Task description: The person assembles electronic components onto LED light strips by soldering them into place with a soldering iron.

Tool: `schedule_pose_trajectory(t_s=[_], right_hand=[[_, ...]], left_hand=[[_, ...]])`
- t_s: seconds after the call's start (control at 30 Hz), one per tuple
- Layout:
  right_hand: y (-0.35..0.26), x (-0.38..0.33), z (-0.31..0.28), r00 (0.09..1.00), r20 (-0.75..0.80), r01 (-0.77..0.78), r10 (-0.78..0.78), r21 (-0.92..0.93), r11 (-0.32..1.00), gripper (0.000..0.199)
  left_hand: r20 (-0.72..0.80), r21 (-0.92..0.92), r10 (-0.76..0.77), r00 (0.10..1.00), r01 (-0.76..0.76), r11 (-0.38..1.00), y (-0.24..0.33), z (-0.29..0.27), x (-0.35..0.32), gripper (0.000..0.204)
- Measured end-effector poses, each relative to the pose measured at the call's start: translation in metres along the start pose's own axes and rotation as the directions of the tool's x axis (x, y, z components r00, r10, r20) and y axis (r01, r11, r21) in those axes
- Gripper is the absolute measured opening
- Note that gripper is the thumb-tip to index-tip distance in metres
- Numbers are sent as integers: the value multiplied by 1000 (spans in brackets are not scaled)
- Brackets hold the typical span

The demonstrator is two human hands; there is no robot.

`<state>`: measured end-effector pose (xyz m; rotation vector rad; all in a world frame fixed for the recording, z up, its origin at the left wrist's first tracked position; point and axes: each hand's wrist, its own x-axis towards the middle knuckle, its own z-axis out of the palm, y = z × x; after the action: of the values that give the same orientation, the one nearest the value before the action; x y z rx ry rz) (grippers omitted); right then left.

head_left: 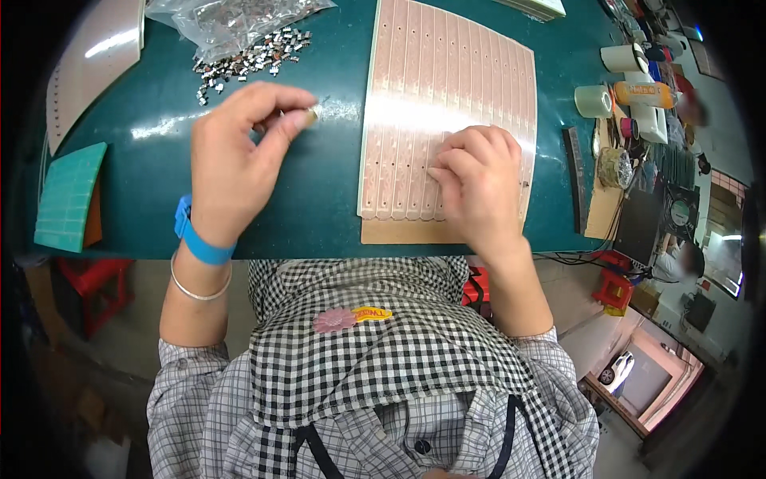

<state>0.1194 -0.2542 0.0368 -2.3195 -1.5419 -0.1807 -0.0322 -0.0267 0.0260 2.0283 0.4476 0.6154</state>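
My left hand [239,152] is raised over the table, left of the panel. Its thumb and forefinger pinch a small shiny part [312,114], too small to make out fully. My right hand [483,184] is closed in a pinch at the lower middle of a pale brown panel [399,120]. The panel is made of many narrow strips side by side, with small dark holes. Whatever those right fingertips hold is hidden or too small to name. Beyond my left hand lies a loose pile of small silvery parts [267,54], partly under a clear plastic bag [227,24] of similar pieces.
A brown board [407,232] shows under the panel's near edge. At left are a green block [70,195] and another pale panel [96,68]. A dark bar [574,180], a white tape roll [592,101] and an orange bottle [645,94] stand at right on the green table [311,199].
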Motion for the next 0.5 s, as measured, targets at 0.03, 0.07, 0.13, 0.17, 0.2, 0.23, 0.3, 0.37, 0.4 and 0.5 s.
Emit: schedule_pose_trajectory(t_s=[0.03, 0.07, 0.13, 0.17, 0.2, 0.23, 0.3, 0.37, 0.4, 0.5], right_hand=[[6, 1, -9, 998, 47, -46, 41, 113, 993, 9], [9, 3, -17, 992, 100, -96, 75, 223, 970, 11], [11, 6, -29, 994, 44, -112, 103, 263, 958, 13], [10, 7, -34, 992, -9, -120, 129, 304, 945, 15], [8, 7, -38, 993, -31, -95, 113, 346, 933, 17], [5, 6, -40, 993, -34, -95, 114, 348, 933, 17], [-6, 4, -45, 998, -40, -19, 43, 473, 881, 18], [-20, 2, -47, 1000, -28, 2, 14, 510, 860, 21], [-26, 1, -46, 999, -34, 27, -9, 559, 829, 22], [-32, -5, -43, 999, -43, 46, -24, 631, 775, 24]], left_hand=[[46, -101, -19, 999, 24, 995, 4, 0, -4, 13], [85, -171, -56, 995, 70, 983, 10, 0, -9, 12], [136, -300, -123, 983, 160, 940, 16, 5, -19, 12], [193, -419, -184, 964, 250, 873, 19, 8, -23, 13], [253, -525, -223, 941, 328, 785, 25, 11, -27, 14], [305, -565, -235, 923, 374, 736, 29, 16, -31, 15], [433, -603, -267, 861, 497, 624, 34, 26, -35, 13], [513, -607, -263, 817, 562, 562, 41, 36, -42, 12], [548, -712, -227, 805, 591, 379, 41, 43, -49, 12], [582, -759, -164, 797, 604, 242, 44, 50, -57, 13]])
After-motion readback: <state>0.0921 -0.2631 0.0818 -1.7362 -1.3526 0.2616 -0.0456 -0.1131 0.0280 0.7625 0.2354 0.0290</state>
